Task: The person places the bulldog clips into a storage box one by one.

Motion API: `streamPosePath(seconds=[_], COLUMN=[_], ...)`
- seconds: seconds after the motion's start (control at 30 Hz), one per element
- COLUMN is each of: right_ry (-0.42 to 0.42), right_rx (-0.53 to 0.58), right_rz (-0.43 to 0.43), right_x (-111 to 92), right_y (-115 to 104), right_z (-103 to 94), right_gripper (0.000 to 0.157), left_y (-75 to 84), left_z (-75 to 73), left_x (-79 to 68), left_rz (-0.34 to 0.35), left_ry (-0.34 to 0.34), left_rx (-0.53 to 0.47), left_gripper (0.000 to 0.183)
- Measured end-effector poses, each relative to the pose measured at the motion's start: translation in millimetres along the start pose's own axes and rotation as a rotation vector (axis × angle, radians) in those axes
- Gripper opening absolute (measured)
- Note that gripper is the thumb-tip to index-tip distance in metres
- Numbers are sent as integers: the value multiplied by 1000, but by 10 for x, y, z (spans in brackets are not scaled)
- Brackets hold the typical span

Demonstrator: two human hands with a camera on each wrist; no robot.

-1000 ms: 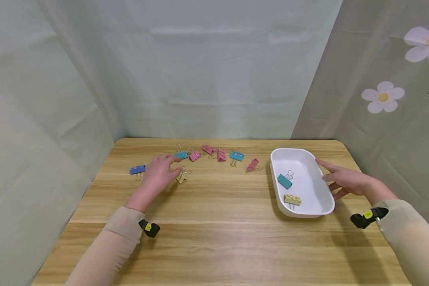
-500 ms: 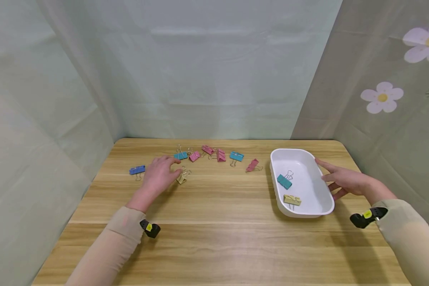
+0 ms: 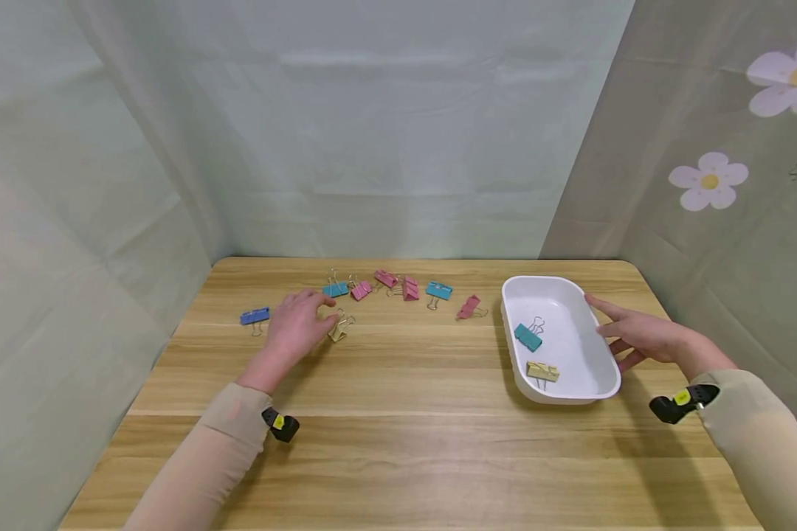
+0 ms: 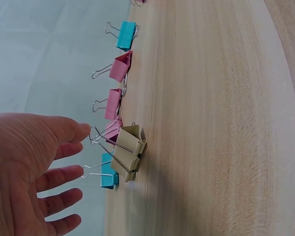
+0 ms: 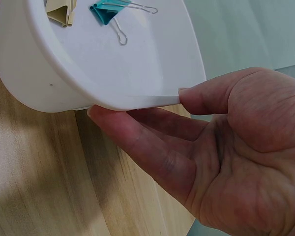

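My left hand (image 3: 297,321) hovers at the left of the table, its thumb and forefinger apart. The thumb tip is beside the wire handles of a yellow binder clip (image 4: 129,150); whether they touch, I cannot tell. A teal binder clip (image 3: 335,289) lies just beyond the fingers, and a blue binder clip (image 3: 255,316) lies left of the hand. On the right, my right hand (image 5: 221,142) pinches the rim of a white plastic tray (image 5: 27,73), thumb on the rim and fingers against its outer wall. Inside lie a green-teal binder clip (image 3: 528,337) and a yellow binder clip (image 3: 542,371).
Along the back of the wooden table (image 3: 398,442) lie several pink binder clips (image 3: 410,288) and a light blue binder clip (image 3: 440,290). One pink binder clip (image 3: 468,307) sits closer to the tray. Pale curtains (image 3: 385,133) stand behind and at both sides.
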State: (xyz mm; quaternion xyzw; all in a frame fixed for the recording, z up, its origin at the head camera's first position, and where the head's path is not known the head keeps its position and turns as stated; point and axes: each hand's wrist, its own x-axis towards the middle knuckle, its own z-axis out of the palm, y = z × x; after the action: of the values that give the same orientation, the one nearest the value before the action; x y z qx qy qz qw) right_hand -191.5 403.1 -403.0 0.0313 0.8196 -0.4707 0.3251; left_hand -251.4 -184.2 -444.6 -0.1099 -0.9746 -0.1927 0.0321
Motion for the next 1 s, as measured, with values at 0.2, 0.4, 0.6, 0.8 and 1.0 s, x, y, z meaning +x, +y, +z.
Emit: streamPosePath(seconds=[0.2,0.4,0.6,0.8,1.0], right_ry=[4,10,5,2,11], right_rx=[2,7,8,5,3], right_rz=[3,9,4,1,9], right_x=[-8,-1,3,4,0], right_y=[-15,-21,-18,-12,-5], right_z=[14,21,16,13,17], right_gripper=[81,82,82,82,82], left_y=[4,-3,9,16,12], left_z=[25,61,71,82,105], left_x=[7,24,13,6,22], left_rz=[-4,5,-2,-14,-26], left_ry=[-4,10,23,28,21], left_rx=[-14,-12,-8,-9,-9], left_gripper=[33,25,24,26,31])
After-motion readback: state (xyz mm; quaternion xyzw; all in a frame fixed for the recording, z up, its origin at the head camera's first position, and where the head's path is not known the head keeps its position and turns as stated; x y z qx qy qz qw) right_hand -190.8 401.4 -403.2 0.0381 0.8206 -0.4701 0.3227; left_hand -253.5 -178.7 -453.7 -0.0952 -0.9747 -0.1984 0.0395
